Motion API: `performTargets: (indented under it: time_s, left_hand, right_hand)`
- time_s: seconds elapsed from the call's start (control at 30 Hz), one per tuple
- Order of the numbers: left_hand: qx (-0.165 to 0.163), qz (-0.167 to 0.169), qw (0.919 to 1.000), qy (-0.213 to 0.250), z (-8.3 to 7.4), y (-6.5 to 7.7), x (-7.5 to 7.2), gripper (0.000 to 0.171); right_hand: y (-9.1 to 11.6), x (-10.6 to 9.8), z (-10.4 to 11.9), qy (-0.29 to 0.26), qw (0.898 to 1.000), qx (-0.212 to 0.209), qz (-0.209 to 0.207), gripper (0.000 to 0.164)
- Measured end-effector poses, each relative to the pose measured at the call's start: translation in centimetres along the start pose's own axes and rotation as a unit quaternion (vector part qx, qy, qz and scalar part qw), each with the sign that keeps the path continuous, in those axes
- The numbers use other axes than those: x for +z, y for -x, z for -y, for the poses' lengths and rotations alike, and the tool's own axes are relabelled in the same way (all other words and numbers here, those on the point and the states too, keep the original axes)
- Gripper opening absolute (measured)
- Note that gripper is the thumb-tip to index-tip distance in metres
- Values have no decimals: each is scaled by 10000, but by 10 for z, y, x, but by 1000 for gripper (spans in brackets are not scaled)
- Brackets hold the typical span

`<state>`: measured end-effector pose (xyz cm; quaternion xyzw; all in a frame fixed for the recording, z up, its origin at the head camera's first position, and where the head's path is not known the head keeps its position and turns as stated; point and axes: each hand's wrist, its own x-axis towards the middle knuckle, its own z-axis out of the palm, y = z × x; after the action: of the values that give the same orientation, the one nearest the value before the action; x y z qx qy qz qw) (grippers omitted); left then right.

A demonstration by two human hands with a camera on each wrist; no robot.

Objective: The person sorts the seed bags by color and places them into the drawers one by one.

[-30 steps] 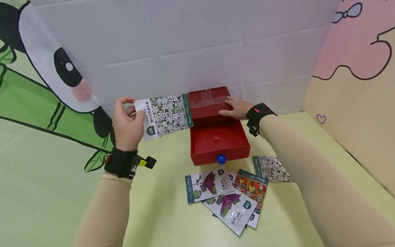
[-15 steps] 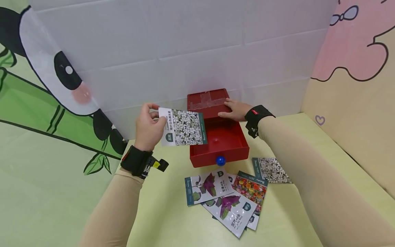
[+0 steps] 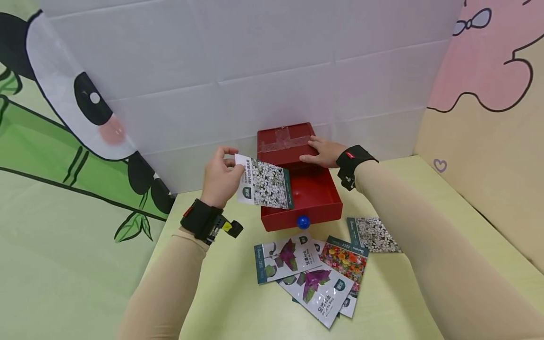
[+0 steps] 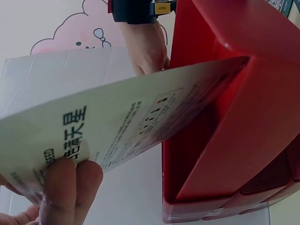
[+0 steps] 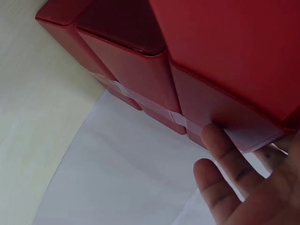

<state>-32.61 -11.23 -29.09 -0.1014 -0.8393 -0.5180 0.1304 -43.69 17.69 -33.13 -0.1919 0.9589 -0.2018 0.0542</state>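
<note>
My left hand [image 3: 221, 182] pinches one end of a seed packet [image 3: 268, 185] printed with white flowers. The packet's green end hangs over the left part of a pulled-out red drawer [image 3: 314, 217] with a blue knob [image 3: 303, 222]. In the left wrist view, the far end of the seed packet [image 4: 117, 108] reaches inside the drawer's wall [image 4: 234, 136]. My right hand [image 3: 325, 153] rests on the taped red drawer cabinet [image 3: 276, 152] behind the drawer. Seen from the right wrist, fingers of the right hand [image 5: 253, 187] lie along the side of the cabinet [image 5: 131, 79].
In front of the drawer lies an overlapping pile of seed packets [image 3: 314, 288], some with purple flowers and one with mixed colours [image 3: 345, 259]. Another white-flower packet [image 3: 378, 234] lies at right, partly behind the right forearm. A pale cloth wall [image 3: 212, 113] stands behind the cabinet.
My left hand has carried the white-flower packet right and down, from beside the cabinet to over the drawer's left part. The right hand has stayed on the cabinet.
</note>
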Motion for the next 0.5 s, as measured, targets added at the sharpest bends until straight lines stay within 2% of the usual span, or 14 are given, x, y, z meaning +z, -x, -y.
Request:
performTargets:
  time_s: [0.3, 0.5]
  left_hand:
    - [-220, 365, 9991, -36, 0, -2, 13, 35]
    - [-218, 548, 9976, -361, 2, -4, 18, 34]
  right_hand:
    - [2, -2, 0, 52, 10000, 15, -9, 82]
    - [2, -2, 0, 61, 10000, 27, 44, 83]
